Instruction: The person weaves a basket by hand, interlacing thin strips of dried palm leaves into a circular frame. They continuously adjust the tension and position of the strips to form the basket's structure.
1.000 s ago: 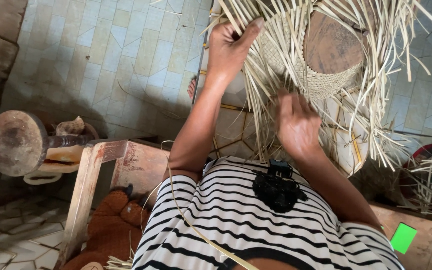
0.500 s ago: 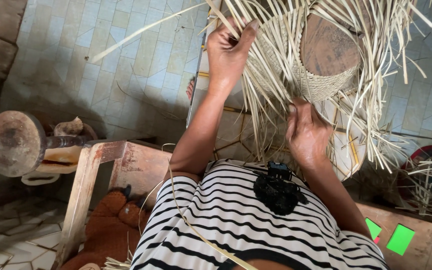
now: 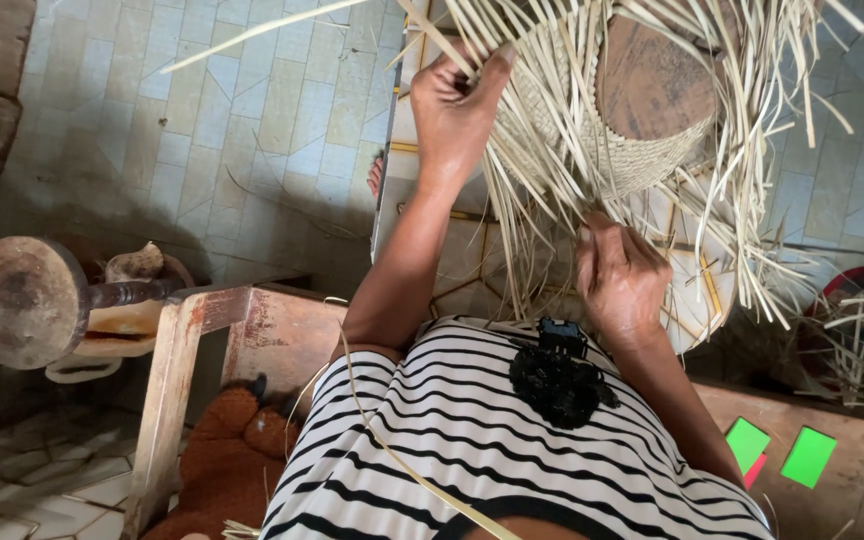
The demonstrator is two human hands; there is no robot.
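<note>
The left hand [image 3: 457, 100] is up at about twelve o'clock from the person's chest, fingers curled shut around a bunch of pale straw strips [image 3: 542, 230] at the edge of the half-woven basket [image 3: 602, 140]. The right hand [image 3: 620, 278] sits lower, at about two o'clock from the chest, knuckles toward me, fingers folded in on loose strips that hang from the weave (just which strands it pinches I cannot tell). The basket is pulled over a round wooden form [image 3: 652, 80], its woven wall at one o'clock from the left hand, unwoven strips fanning out on all sides. Below the hands lies the striped shirt [image 3: 512, 450] with a small black clip-on device [image 3: 557, 375] on it. At nine o'clock stands a wooden stool frame [image 3: 202, 340], and beyond it a round wooden mallet-like piece [image 3: 22, 300]. At four o'clock two green cards [image 3: 782, 450] lie on a brown surface.
</note>
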